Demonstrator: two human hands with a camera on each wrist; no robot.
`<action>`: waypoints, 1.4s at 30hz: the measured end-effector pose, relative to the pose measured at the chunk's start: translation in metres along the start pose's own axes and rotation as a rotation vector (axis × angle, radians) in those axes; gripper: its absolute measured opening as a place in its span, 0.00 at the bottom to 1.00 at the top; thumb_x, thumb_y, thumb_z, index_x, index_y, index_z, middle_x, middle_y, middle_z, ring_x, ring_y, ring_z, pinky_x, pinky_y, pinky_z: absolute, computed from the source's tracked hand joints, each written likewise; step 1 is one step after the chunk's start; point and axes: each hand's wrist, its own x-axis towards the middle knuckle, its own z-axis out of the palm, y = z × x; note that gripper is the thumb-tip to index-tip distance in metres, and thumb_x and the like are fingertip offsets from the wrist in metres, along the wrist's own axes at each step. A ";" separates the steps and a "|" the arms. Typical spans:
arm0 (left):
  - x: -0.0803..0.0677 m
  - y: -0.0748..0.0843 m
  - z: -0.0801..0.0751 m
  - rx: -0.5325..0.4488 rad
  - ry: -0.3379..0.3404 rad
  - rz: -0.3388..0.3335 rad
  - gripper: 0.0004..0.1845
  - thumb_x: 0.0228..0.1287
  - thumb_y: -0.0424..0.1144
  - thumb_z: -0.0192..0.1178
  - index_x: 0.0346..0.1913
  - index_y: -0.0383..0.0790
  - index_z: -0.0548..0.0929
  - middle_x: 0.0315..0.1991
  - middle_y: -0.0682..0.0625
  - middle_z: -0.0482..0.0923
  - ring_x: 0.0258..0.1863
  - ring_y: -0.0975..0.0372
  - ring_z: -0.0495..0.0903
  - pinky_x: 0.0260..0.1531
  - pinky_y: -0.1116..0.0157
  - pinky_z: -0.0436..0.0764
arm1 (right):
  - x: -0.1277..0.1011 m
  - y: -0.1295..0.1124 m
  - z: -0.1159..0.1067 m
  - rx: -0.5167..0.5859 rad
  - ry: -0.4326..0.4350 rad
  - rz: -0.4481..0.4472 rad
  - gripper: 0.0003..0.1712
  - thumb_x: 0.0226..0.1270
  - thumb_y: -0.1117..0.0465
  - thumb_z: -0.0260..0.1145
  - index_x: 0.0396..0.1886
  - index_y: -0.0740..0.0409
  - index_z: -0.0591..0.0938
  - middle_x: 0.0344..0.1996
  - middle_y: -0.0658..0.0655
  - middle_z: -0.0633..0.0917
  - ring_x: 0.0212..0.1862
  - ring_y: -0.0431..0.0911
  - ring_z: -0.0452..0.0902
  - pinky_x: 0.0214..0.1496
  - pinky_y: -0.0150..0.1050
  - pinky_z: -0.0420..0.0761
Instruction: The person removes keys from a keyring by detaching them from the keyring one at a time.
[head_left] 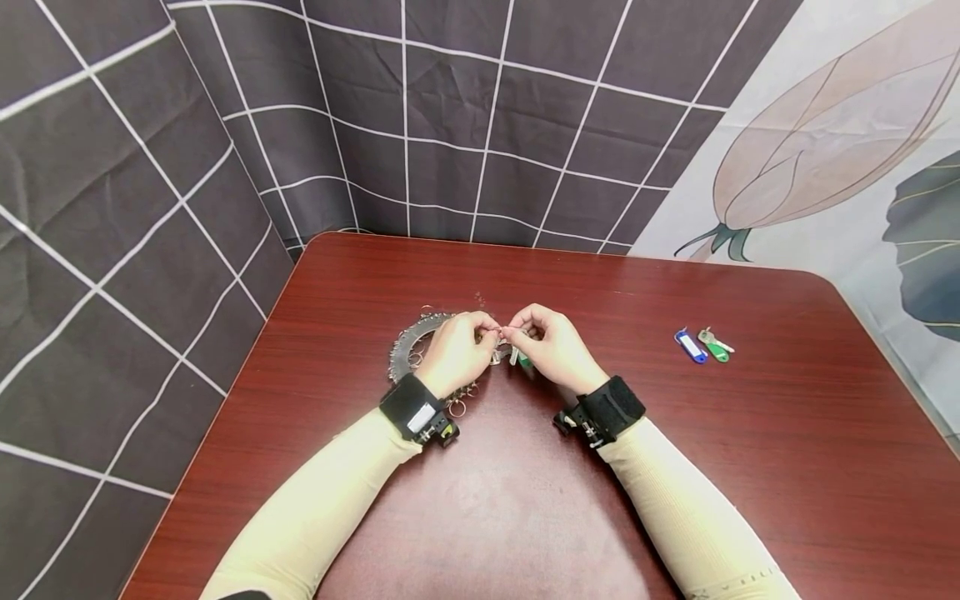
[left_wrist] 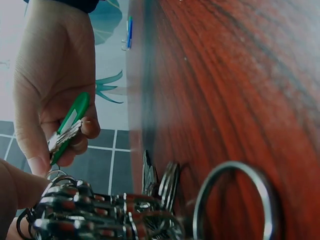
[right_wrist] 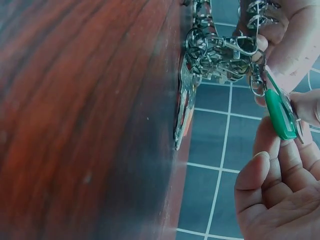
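Observation:
A large flat metal ring [head_left: 402, 350] lies on the table with many small clasps and split rings hung around it. My left hand [head_left: 457, 357] reaches over its right side and pinches one small clasp between thumb and finger. The bunched metal clasps [left_wrist: 75, 210] fill the bottom of the left wrist view. My right hand [head_left: 561, 348] meets the left fingertips and pinches a key [left_wrist: 67, 136] with a green key tag [right_wrist: 281, 115]. Tag and key are beside the clasps; whether they are linked to one is hidden by the fingers.
To the right on the red-brown table [head_left: 787, 467] lie a blue key tag [head_left: 691, 346] and a green key tag [head_left: 717, 352] with keys. Dark gridded cloth [head_left: 450, 108] hangs behind and to the left; a flower-printed cloth [head_left: 825, 142] hangs at the right.

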 end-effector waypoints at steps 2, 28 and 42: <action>0.000 0.000 0.000 0.010 0.004 0.012 0.05 0.64 0.37 0.59 0.38 0.44 0.85 0.33 0.52 0.79 0.32 0.61 0.74 0.33 0.64 0.73 | 0.000 -0.001 -0.001 0.020 0.007 0.009 0.07 0.64 0.57 0.68 0.32 0.54 0.80 0.19 0.50 0.79 0.20 0.42 0.71 0.21 0.32 0.69; 0.000 0.001 0.000 -0.091 0.105 -0.025 0.06 0.64 0.34 0.55 0.41 0.45 0.77 0.30 0.54 0.76 0.27 0.63 0.74 0.28 0.64 0.73 | 0.001 -0.002 0.001 0.121 -0.013 0.069 0.07 0.64 0.63 0.68 0.38 0.63 0.80 0.25 0.61 0.82 0.21 0.46 0.72 0.20 0.30 0.69; -0.001 0.004 0.000 -0.086 0.094 0.002 0.06 0.68 0.33 0.55 0.45 0.42 0.79 0.34 0.51 0.77 0.33 0.61 0.76 0.35 0.62 0.75 | -0.008 -0.040 -0.009 0.044 -0.095 0.067 0.04 0.64 0.71 0.63 0.37 0.68 0.77 0.20 0.58 0.78 0.19 0.42 0.71 0.20 0.32 0.71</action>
